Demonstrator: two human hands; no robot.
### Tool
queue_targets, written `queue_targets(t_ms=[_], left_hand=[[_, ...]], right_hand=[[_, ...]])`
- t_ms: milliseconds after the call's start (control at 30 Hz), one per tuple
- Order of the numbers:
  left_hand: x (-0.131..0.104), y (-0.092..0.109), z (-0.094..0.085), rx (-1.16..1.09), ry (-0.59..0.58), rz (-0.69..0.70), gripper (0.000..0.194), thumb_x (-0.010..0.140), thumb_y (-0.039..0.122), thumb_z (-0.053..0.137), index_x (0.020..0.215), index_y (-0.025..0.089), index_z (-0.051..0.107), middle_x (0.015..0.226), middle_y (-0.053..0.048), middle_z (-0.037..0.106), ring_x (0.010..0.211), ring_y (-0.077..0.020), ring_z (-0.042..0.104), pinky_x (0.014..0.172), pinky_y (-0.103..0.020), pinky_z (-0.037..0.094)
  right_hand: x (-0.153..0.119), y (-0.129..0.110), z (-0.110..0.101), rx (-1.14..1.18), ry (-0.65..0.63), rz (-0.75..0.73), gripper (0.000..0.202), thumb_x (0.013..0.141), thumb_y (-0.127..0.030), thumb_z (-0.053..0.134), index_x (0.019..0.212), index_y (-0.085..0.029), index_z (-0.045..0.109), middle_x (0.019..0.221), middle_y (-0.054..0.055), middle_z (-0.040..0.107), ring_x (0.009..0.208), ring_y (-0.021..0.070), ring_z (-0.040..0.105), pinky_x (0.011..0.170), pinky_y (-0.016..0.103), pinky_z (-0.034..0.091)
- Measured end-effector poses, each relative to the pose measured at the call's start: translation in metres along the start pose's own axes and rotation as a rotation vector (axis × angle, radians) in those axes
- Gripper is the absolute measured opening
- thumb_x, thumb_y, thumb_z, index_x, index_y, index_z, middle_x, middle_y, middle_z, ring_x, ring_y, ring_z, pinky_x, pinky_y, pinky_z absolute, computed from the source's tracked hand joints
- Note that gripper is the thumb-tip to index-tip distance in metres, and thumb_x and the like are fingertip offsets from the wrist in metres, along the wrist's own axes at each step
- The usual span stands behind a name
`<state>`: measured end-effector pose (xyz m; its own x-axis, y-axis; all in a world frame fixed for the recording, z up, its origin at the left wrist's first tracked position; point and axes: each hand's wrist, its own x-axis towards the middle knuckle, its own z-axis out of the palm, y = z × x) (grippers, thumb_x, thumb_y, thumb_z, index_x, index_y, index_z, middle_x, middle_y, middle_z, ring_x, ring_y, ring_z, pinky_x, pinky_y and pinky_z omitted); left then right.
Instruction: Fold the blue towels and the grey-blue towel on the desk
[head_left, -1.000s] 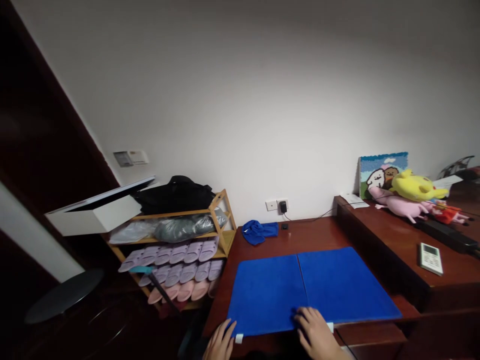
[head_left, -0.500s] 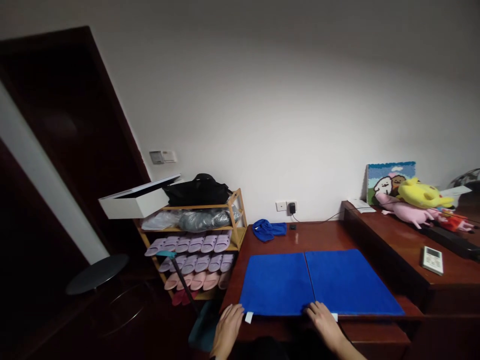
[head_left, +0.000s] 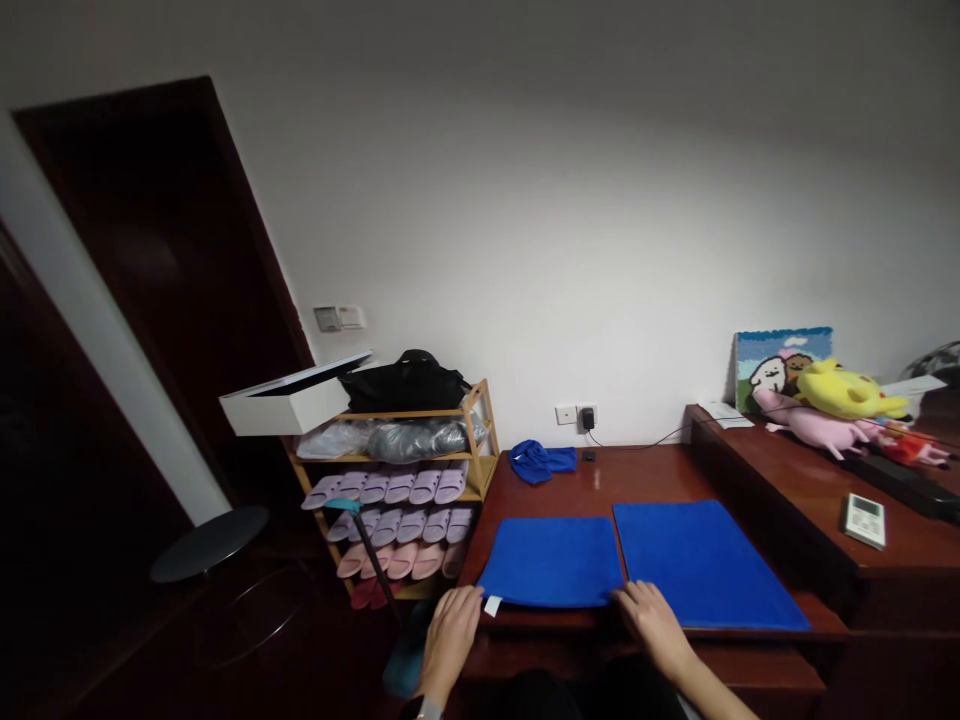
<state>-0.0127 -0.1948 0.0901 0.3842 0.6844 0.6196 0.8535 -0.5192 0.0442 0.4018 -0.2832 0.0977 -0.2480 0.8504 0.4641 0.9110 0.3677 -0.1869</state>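
Note:
Two blue cloths lie side by side on the reddish-brown table, the left cloth (head_left: 553, 560) and the right cloth (head_left: 701, 560). My left hand (head_left: 453, 630) is closed on the near left corner of the left cloth, beside its white tag (head_left: 492, 606). At the near right corner of that same cloth, my right hand (head_left: 651, 620) has its fingers closed on the edge. The near edge is slightly raised between my hands. The right cloth lies flat, partly behind my right hand. A crumpled blue cloth (head_left: 541, 461) rests at the back of the table.
To the left stands a wooden rack (head_left: 480, 470) with slippers, a black bag (head_left: 409, 384) and a white box (head_left: 289, 402). The raised ledge (head_left: 795, 490) at right holds plush toys (head_left: 844, 390) and a white remote (head_left: 865, 521). A round stool (head_left: 210, 545) stands far left.
The near edge of the left cloth has lifted and moved away from the table's front edge, with both hands moving along with it. The view has shifted slightly.

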Motion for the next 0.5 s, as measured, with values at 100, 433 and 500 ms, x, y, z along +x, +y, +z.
queue_targets(t_ms=[100, 433, 500], left_hand=[[0.02, 0.005, -0.036, 0.037, 0.026, 0.024, 0.042, 0.105, 0.027, 0.034, 0.124, 0.025, 0.072, 0.116, -0.006, 0.077, 0.11, -0.0249, 0.071, 0.106, -0.046, 0.05], [0.115, 0.077, -0.187, -0.086, -0.042, 0.12, 0.033, 0.107, 0.038, 0.042, 0.114, 0.024, 0.072, 0.109, -0.005, 0.076, 0.103, -0.0234, 0.068, 0.098, -0.042, 0.051], [0.126, 0.092, -0.203, -0.158, -0.086, 0.124, 0.033, 0.107, 0.04, 0.043, 0.112, 0.026, 0.072, 0.109, -0.003, 0.075, 0.104, -0.022, 0.068, 0.096, -0.038, 0.052]], right_hand=[[0.019, 0.004, -0.049, 0.076, 0.058, -0.017, 0.045, 0.096, -0.014, 0.042, 0.134, -0.028, 0.064, 0.117, 0.008, 0.072, 0.105, 0.024, 0.065, 0.095, 0.04, 0.049], [0.037, 0.032, -0.213, 0.102, 0.242, -0.166, 0.032, 0.106, -0.035, 0.044, 0.122, -0.026, 0.071, 0.113, 0.009, 0.075, 0.099, 0.0206, 0.069, 0.085, 0.036, 0.055], [0.027, 0.039, -0.231, 0.088, 0.269, -0.154, 0.032, 0.106, -0.038, 0.046, 0.122, -0.028, 0.071, 0.113, 0.009, 0.075, 0.099, 0.0207, 0.069, 0.086, 0.036, 0.056]])
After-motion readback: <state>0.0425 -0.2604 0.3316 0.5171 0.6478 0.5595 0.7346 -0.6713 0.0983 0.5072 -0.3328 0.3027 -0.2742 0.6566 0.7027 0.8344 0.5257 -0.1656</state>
